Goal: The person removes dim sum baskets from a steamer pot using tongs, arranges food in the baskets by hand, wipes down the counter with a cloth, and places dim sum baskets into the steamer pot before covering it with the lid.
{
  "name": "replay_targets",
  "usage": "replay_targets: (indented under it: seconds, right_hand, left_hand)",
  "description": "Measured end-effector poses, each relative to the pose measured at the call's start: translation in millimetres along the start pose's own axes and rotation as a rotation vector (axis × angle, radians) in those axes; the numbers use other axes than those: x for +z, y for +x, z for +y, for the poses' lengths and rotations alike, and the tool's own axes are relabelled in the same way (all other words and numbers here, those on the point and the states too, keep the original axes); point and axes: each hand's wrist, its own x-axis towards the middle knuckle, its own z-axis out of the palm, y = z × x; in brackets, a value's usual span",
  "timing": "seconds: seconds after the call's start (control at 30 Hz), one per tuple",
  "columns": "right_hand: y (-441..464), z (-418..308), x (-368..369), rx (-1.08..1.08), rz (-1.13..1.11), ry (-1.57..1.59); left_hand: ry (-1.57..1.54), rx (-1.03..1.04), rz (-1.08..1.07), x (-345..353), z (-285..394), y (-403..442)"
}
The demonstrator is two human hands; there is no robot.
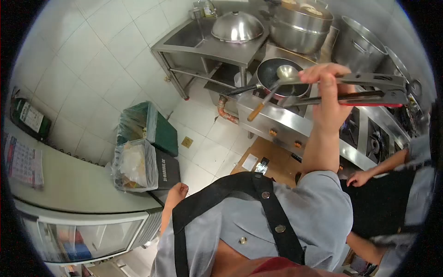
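Note:
My right hand (pixel 328 87) is raised in front of the stove and wrapped round a pair of metal tongs (pixel 380 82). The tongs' two arms stand apart, with their tips pointing left over the frying pan. Below them, the dark frying pan (pixel 267 71) sits on the stove with its black handle to the left. A ladle (pixel 287 72) lies across the pan, its wooden-ended handle sticking out over the stove's front edge. My left hand (pixel 181 190) hangs low beside the black bin, fingers curled in and nothing visible in them.
A domed steel lid (pixel 237 27) rests on the sink counter (pixel 198 48). Big steamer pots (pixel 300 32) and a tall stockpot (pixel 357 46) stand behind. Two lined bins (pixel 164 129) are at left, cardboard (pixel 258 154) on the floor. Another person's hand (pixel 360 177) is at right.

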Motion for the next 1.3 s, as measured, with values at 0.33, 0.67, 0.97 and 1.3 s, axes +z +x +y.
replay_targets:
  seconds: [0.33, 0.67, 0.97, 1.3]
  right_hand:
    - [72, 104, 65, -0.178, 0.041, -0.193]
    - [121, 154, 77, -0.283, 0.225, -0.627]
    - [184, 251, 28, -0.377, 0.366, -0.737]
    - [320, 333, 8, -0.454, 0.567, -0.888]
  left_hand:
    - [-0.247, 0.139, -0.166, -37, -127, 209]
    - [0.148, 0.671, -0.028, -130, 63, 435]
    - [0.231, 0.604, -0.258, -129, 121, 560]
    - [0.176, 0.881, 0.033, -155, 200, 691]
